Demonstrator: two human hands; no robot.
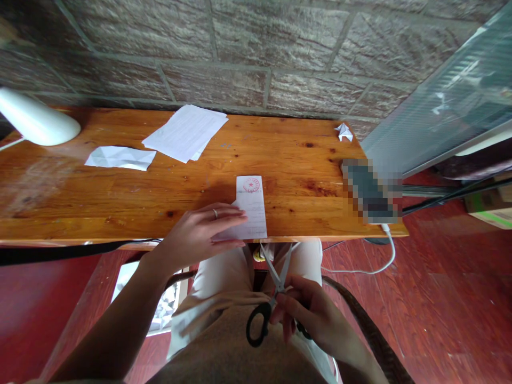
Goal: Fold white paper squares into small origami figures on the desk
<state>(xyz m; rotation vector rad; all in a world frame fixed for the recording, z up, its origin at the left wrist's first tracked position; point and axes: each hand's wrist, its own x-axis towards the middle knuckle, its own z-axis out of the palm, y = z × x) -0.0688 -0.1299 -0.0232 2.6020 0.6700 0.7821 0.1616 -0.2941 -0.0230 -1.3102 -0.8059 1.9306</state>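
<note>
A folded sheet of paper (255,213) with a round red stamp lies at the desk's front edge. My left hand (204,226), a ring on one finger, rests on its left part with the fingers stretched out, covering some of it. Just below the desk edge, over my lap, my right hand (306,306) is closed around a pair of scissors (277,280) with black handles. The blades are spread apart and point toward the desk, near the paper's lower right corner. One handle loop shows left of the hand; the other is mostly hidden by it.
On the wooden desk (304,154) lie a stack of printed sheets (186,130), a creased paper strip (120,158) and a small folded paper piece (344,132). A white lamp base (52,125) stands left. A blurred-out phone (370,189) with a white cable (390,250) lies right.
</note>
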